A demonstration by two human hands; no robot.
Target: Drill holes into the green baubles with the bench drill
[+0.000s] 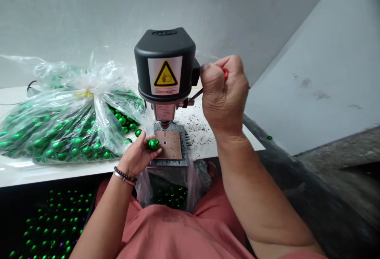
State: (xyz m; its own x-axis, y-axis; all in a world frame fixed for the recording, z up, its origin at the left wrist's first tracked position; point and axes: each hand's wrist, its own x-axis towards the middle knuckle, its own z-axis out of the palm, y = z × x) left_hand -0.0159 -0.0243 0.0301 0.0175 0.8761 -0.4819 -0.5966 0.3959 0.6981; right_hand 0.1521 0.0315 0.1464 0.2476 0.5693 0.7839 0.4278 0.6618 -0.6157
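Observation:
My left hand (141, 151) holds a shiny green ball (153, 144) in its fingers, at the left side of the drill press base. My right hand (227, 92) is wrapped round the red-tipped feed lever (226, 74) of the drill press (165, 65). Below the black motor housing, a thin drill bit (165, 132) points down above a brown board (173, 148) with a small hole in it. The ball is to the left of that hole, apart from the bit.
A clear plastic bag (97, 106) full of green balls spreads over the left of the white table (204, 148). Dark shavings lie right of the base. More green balls fill a dark container (56, 219) below left and a plastic bag (170, 195) between my legs.

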